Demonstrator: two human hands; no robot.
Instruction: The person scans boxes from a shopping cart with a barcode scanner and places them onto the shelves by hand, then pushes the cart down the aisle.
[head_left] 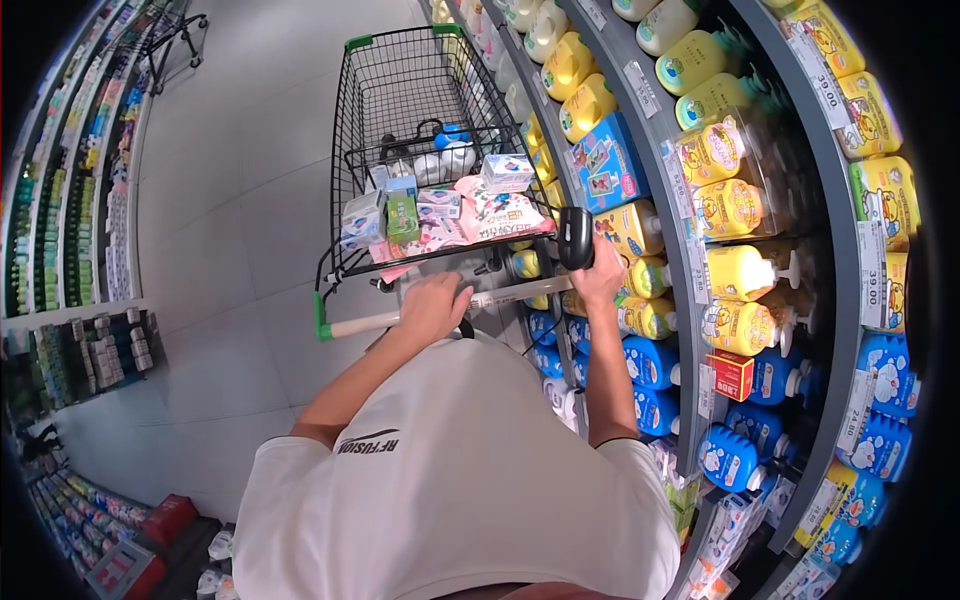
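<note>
A black wire shopping cart (350, 110) with green corners stands in front of me. My left hand (435, 308) is closed over the middle of its pale handle bar (365, 325). At the bar's right end, my right hand (601, 272) is closed around the handle, just beside a black rounded device (575, 238); part of its grip is hidden. In the cart's near tray lie small white boxes (507, 173), a green carton (403, 217) and pink floral packs (490, 210). Farther in are white and blue items (452, 150) that I cannot make out clearly.
Close along the right runs a shelf (690, 330) with yellow bottles (740, 272), blue bottles (730, 457) and price tags. Another stocked shelf (65, 190) lines the left side. Grey tiled floor (230, 200) lies between, with another cart (160, 40) at the far left.
</note>
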